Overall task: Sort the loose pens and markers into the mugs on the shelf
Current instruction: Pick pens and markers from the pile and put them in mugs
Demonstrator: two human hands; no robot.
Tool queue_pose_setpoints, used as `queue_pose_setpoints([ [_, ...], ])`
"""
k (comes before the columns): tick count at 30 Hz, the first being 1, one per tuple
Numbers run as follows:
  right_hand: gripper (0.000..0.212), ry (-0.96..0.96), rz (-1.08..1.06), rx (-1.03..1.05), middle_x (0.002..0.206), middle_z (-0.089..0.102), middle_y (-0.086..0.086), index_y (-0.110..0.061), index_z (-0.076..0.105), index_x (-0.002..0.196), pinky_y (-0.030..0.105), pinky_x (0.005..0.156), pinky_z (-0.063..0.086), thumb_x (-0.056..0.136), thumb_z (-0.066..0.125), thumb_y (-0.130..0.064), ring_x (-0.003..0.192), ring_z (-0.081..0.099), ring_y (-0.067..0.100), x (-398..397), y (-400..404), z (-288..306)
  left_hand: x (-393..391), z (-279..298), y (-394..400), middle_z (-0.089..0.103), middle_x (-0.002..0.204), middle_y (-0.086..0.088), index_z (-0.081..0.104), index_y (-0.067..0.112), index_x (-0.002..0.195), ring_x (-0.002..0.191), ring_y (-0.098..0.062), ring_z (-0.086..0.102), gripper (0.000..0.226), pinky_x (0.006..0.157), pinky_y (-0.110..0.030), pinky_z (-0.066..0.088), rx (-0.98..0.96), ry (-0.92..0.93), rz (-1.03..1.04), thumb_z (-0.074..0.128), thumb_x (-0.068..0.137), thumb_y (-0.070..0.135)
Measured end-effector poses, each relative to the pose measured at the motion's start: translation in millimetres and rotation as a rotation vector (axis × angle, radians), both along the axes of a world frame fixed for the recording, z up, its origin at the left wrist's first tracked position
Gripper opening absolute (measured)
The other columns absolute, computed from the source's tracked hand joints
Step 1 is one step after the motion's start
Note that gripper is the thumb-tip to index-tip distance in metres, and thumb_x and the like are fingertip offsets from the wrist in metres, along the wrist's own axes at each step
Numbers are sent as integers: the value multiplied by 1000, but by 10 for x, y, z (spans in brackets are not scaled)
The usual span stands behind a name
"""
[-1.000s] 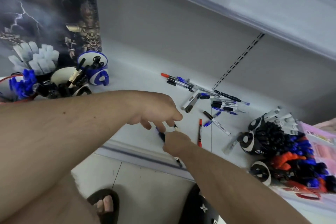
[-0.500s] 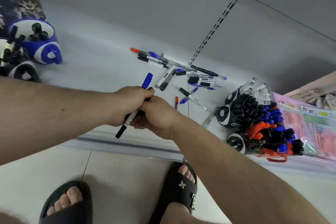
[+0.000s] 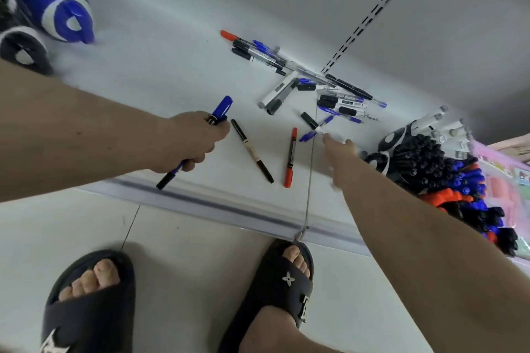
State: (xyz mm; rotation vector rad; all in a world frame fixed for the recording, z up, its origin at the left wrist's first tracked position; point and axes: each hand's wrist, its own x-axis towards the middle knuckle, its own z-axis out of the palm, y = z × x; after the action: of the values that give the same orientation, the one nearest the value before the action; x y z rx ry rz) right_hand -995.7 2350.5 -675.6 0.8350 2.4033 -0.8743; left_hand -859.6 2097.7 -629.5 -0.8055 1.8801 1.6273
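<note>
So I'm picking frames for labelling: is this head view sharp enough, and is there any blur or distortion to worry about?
Head view: mostly usable. The right hand is motion-blurred at its fingers; the blue mug at the top-left corner is smeared. The left hand and its blue-capped marker are crisp. Wide-angle bending curves the shelf edge. Lighting is soft and even, no harsh glare.

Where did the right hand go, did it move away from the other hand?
Yes. The right hand left the left hand and reached right along the shelf, past the red marker, to a small blue pen.
</note>
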Motion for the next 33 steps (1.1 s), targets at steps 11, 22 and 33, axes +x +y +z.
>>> queue_pose_setpoints([
  [11, 62, 79, 442, 344, 126, 46, 13, -29, 39, 131, 51, 92, 37, 83, 27, -66, 111, 41, 34, 107, -532, -216, -43, 69, 18, 41, 71, -1, 51, 16, 96, 50, -15, 32, 25, 45, -23, 28, -20, 42, -32, 48, 99, 41],
  [22, 92, 149, 667, 452, 133, 41, 9, -18, 31, 141, 52, 95, 37, 78, 36, -85, 126, 36, 31, 535, -896, -208, 6, 109, -75, 44, 75, -3, 51, 17, 92, 54, -16, 35, 26, 47, -24, 29, -22, 66, -48, 49, 99, 42],
  [33, 112, 92, 931, 533, 141, 28, 10, -16, 5, 153, 49, 97, 36, 74, 44, -86, 128, 31, 30, 624, -1263, -276, 60, 80, -226, 45, 74, -2, 53, 17, 94, 54, -16, 37, 24, 46, -23, 29, -18, 72, -12, 49, 98, 40],
])
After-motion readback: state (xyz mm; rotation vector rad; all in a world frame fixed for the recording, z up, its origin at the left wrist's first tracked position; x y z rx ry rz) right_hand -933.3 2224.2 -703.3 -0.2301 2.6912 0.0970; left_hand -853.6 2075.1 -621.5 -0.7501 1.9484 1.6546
